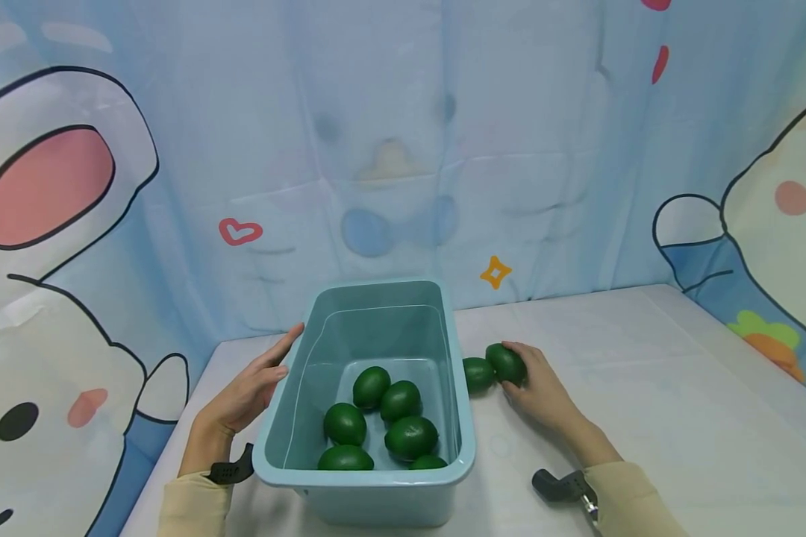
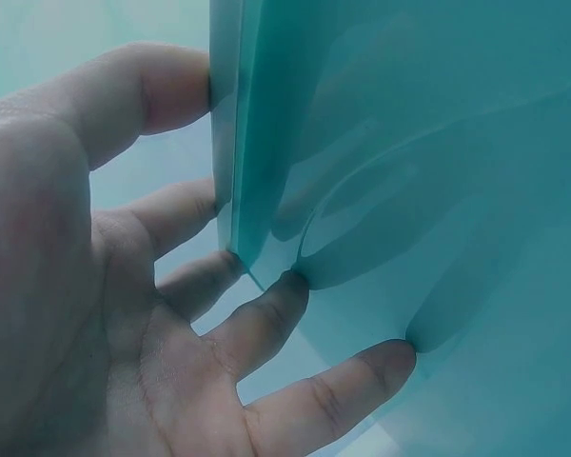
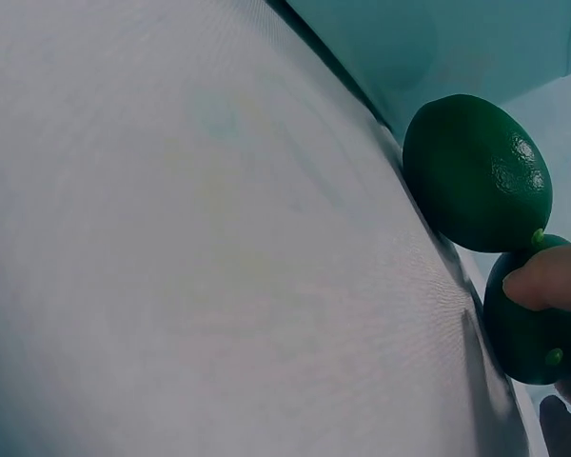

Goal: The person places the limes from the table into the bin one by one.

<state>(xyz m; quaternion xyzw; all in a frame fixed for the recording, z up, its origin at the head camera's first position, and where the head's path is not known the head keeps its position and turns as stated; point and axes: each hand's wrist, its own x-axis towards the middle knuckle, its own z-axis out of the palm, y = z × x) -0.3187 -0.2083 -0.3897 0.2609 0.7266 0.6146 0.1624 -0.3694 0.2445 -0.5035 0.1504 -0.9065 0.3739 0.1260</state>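
Under the curled right hand (image 1: pixel 540 388), a glossy dark-green lime (image 1: pixel 506 362); left hand (image 1: pixel 251 391) flat against bin (image 1: pixel 278 425).

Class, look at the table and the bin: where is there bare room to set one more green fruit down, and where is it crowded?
Bare tablecloth lies right of the right hand, out to the table edge. The far half of the bin floor is bare. Crowded: the bin's near half, packed with fruits, and beside its right wall, where two fruits lie.

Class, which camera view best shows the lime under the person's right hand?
The right wrist view: the lime fills the corner, a fingertip on it. The head view shows it small, half covered by the right hand. The left wrist view misses it.
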